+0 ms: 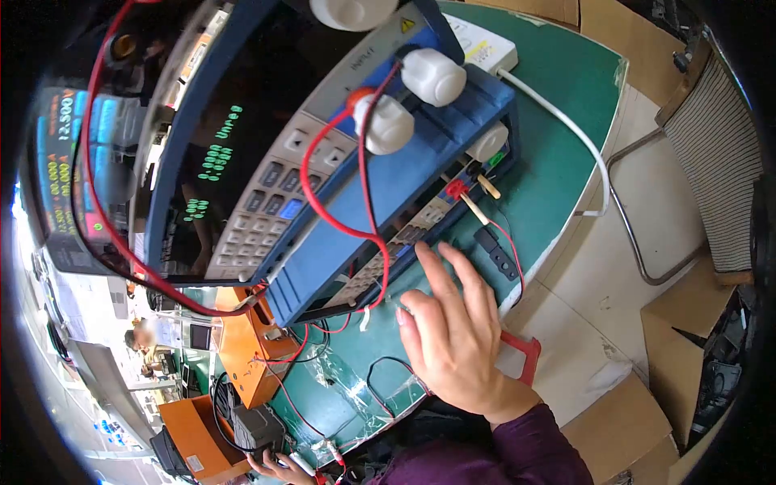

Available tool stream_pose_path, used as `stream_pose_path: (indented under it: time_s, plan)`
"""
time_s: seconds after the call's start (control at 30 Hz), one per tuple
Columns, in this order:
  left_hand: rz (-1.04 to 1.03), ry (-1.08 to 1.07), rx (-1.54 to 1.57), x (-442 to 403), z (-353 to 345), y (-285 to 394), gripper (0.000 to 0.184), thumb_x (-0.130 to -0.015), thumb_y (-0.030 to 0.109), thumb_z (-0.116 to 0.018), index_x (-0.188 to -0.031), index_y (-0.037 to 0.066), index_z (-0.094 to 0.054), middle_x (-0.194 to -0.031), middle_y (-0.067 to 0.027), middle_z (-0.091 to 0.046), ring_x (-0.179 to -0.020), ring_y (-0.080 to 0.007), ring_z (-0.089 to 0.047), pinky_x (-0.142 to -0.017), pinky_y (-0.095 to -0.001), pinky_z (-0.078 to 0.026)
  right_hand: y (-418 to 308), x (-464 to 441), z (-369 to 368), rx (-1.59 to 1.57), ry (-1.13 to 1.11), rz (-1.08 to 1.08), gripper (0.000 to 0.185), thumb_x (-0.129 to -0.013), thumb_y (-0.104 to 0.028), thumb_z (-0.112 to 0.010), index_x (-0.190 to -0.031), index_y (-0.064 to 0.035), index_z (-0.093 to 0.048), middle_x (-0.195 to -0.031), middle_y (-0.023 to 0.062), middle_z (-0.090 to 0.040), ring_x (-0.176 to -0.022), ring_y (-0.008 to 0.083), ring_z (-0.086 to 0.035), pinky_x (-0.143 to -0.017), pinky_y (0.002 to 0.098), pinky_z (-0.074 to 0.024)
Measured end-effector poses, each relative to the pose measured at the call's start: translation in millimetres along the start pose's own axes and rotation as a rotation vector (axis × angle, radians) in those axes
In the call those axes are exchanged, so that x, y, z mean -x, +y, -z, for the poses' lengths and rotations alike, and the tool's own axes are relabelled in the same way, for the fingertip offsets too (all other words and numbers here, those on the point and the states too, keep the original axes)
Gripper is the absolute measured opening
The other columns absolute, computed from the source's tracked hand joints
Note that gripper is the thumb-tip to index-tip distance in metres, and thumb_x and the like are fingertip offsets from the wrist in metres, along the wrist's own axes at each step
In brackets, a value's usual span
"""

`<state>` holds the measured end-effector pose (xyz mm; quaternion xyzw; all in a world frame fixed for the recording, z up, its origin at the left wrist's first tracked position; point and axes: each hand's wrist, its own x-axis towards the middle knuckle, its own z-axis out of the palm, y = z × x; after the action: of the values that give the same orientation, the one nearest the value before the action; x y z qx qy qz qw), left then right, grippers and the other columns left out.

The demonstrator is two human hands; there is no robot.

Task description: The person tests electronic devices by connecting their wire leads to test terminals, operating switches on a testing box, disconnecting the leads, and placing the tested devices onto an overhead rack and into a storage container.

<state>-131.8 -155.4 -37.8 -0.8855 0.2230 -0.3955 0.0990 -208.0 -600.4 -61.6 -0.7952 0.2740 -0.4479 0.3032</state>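
My right hand (453,331) reaches over the green table with its fingers spread, the index fingertip at the keypad of the lower blue instrument (323,283). Low in the view, my left hand (279,467) lies near a red-tipped lead (335,453); what its fingers hold, if anything, is too small to tell. The upper instrument (218,145) shows green digits and "Unreg". Red and black wires run from its white terminal knobs (385,125). Red and black plugs (458,190) sit in the lower instrument, beside a small black block (495,252).
Orange boxes (242,347) stand at the left of the green table (558,73). A white power strip (485,44) with a white cable lies at the far end. A chair (715,153) and cardboard boxes (618,420) are on the floor. Another person (145,339) sits in the background.
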Motion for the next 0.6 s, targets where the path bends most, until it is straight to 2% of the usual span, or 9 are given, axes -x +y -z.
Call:
stream_pose_path:
  time_s: [0.03, 0.37, 0.6]
  plan:
    - [0.024, 0.006, -0.025, 3.5, -2.4, -3.8, 0.020, -0.085, 0.015, -0.056, -0.101, 0.005, -0.060, -0.124, -0.0212, -0.045, -0.108, -0.0386, -0.049, -0.091, -0.0499, -0.041, 0.9, 2.5, -1.7, -0.019, -0.046, -0.002, 0.019, -0.076, -0.009, -0.065, -0.090, -0.0032, -0.053, -0.124, 0.0236, -0.051, -0.113, 0.0408, -0.048, -0.088, 0.0473, -0.0410]
    - [-0.026, 0.022, -0.114, 8.8, 0.7, -11.1, 0.020, -0.086, 0.017, -0.056, -0.102, 0.005, -0.060, -0.123, -0.0204, -0.046, -0.105, -0.0373, -0.052, -0.089, -0.0480, -0.043, 3.0, 1.0, 0.0, -0.035, -0.114, 0.000, 0.025, -0.072, -0.018, -0.069, -0.084, -0.0020, -0.054, -0.126, 0.0309, -0.047, -0.117, 0.0415, -0.046, -0.092, 0.0496, -0.0389]
    - [-0.073, 0.019, -0.141, 3.7, -0.9, -7.1, 0.021, -0.087, 0.018, -0.056, -0.103, 0.004, -0.059, -0.123, -0.0199, -0.046, -0.103, -0.0362, -0.053, -0.088, -0.0465, -0.044, 5.4, 0.7, 1.5, -0.097, -0.121, 0.012, 0.024, -0.074, -0.020, -0.069, -0.078, -0.0025, -0.053, -0.123, 0.0290, -0.051, -0.113, 0.0398, -0.049, -0.091, 0.0488, -0.0406]
